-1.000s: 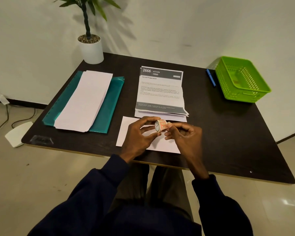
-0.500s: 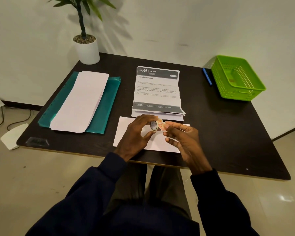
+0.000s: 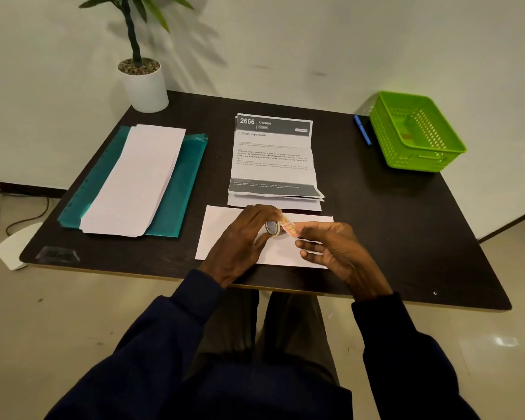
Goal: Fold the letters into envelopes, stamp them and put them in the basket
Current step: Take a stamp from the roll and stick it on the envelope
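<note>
Dark table [image 3: 391, 225] against a pale wall, beige floor below. Left grip [image 3: 243, 237] curls round a small stamp roll [image 3: 272, 228] above the white envelope [image 3: 219, 222] at the near edge — right grip [image 3: 337, 253] pinches the end of the orange strip [image 3: 288, 227] off the roll. Printed letters [image 3: 273, 159] lie just beyond the envelope. Paper stack [image 3: 137, 177] on teal folder [image 3: 188, 189] at left, potted plant [image 3: 144, 86] back left — blue pen [image 3: 362, 130] beside green basket [image 3: 422, 162] back right.

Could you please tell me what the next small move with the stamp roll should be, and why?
Probably tear one stamp free: the left hand grips the stamp roll, the right hand pinches its pulled-out orange end, both above the white envelope, whose visible face bears no stamp yet.
</note>
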